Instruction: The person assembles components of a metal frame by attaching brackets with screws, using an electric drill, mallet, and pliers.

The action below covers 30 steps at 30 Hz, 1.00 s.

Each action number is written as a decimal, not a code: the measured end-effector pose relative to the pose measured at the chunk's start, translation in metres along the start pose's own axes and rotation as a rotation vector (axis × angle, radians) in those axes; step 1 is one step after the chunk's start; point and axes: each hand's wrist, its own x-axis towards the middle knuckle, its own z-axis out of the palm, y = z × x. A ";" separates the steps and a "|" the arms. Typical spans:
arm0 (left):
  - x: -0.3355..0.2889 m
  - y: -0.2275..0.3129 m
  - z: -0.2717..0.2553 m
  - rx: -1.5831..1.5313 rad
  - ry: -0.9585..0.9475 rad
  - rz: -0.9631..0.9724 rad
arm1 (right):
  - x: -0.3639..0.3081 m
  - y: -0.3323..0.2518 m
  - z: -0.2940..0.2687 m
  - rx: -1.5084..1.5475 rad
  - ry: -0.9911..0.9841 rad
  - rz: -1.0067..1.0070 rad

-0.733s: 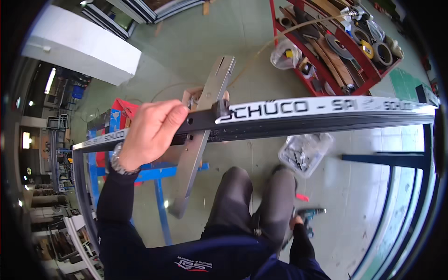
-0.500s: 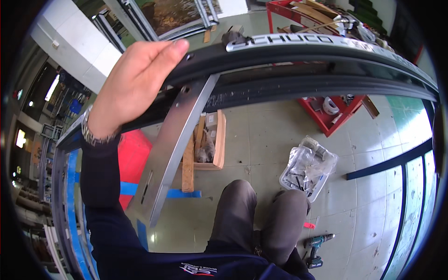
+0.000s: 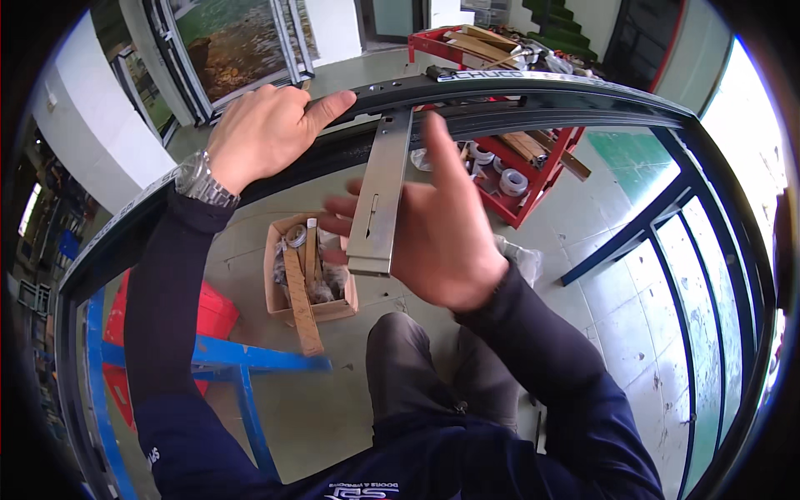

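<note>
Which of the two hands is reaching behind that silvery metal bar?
The right hand: its spread fingers show past the left edge of the metal bar. The left hand, with the metal-banded watch, is instead on the dark frame.

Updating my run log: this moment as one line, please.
left hand: on black frame | right hand: open behind metal bar | contact: unclear

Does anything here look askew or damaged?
A wooden strip slants out over the rim of the cardboard box on the floor, and another board juts past the edge of the red cart; both look untidy because they overhang. The metal bar at the right hand shows no obvious damage.
</note>
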 end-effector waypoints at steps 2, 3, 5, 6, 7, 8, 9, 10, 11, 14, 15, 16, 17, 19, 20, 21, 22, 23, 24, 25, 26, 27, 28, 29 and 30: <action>-0.003 0.009 0.001 0.059 0.058 -0.060 | 0.031 -0.004 0.027 0.343 0.018 -0.037; -0.009 0.010 0.005 0.125 0.120 -0.056 | 0.046 0.006 0.025 0.468 -0.157 -0.013; -0.014 0.001 0.001 0.136 0.094 -0.070 | 0.034 -0.010 -0.003 0.532 -0.217 0.168; -0.018 -0.005 -0.001 0.147 0.059 -0.078 | 0.025 -0.018 -0.013 0.603 -0.274 0.347; -0.017 0.000 0.003 0.133 0.062 -0.091 | 0.020 -0.029 -0.020 0.533 -0.270 0.361; -0.017 0.007 0.004 0.128 0.055 -0.093 | 0.011 -0.035 -0.022 0.472 -0.257 0.376; -0.015 0.013 0.003 0.141 0.079 -0.109 | 0.007 -0.045 -0.021 0.497 -0.209 0.392; -0.015 0.017 0.002 0.157 0.102 -0.124 | 0.023 -0.027 -0.018 0.514 -0.271 0.305; -0.009 0.019 0.000 0.138 0.091 -0.125 | 0.035 0.003 0.009 0.281 -0.183 -0.063; 0.000 0.011 0.009 0.062 0.126 -0.078 | 0.040 0.021 0.032 0.236 0.039 -0.230; -0.003 0.012 0.005 0.067 0.066 -0.115 | 0.021 -0.010 -0.015 0.401 -0.263 0.047; -0.006 0.017 -0.008 0.084 0.011 -0.159 | -0.010 -0.037 -0.025 0.612 -0.242 0.352; 0.000 0.028 -0.005 0.091 0.016 -0.149 | -0.024 -0.046 -0.035 0.542 -0.268 0.337; -0.002 0.019 0.011 0.132 0.063 -0.105 | -0.031 -0.032 -0.038 0.503 -0.252 0.278; 0.003 0.011 0.020 0.160 0.137 -0.061 | -0.018 -0.009 -0.019 0.419 -0.140 0.142; 0.003 0.004 0.024 0.118 0.236 -0.026 | -0.032 -0.012 -0.020 0.411 -0.113 0.092; -0.005 -0.016 0.011 -0.007 0.109 -0.082 | -0.048 0.007 -0.013 0.488 -0.133 0.078; -0.024 -0.037 0.006 -0.007 0.038 -0.098 | -0.044 0.034 0.000 0.558 -0.189 0.141; -0.034 -0.043 -0.001 0.000 0.022 -0.169 | -0.035 0.033 0.005 0.572 -0.269 0.245; -0.026 -0.009 0.006 0.010 0.037 -0.080 | -0.077 0.008 -0.033 0.687 -0.118 0.231; -0.001 0.033 0.013 0.034 0.058 0.002 | -0.117 -0.007 -0.064 0.563 -0.054 0.044; 0.004 0.046 0.015 0.052 0.207 0.060 | -0.123 -0.010 -0.054 0.531 -0.103 0.064; 0.005 0.053 0.014 0.078 0.354 0.125 | -0.125 -0.016 -0.042 0.505 -0.151 0.079; -0.006 0.036 0.008 0.135 0.157 -0.044 | -0.107 -0.006 -0.023 0.467 -0.061 0.121; -0.019 0.005 0.016 0.123 0.189 -0.035 | -0.077 0.006 0.002 0.420 0.019 0.181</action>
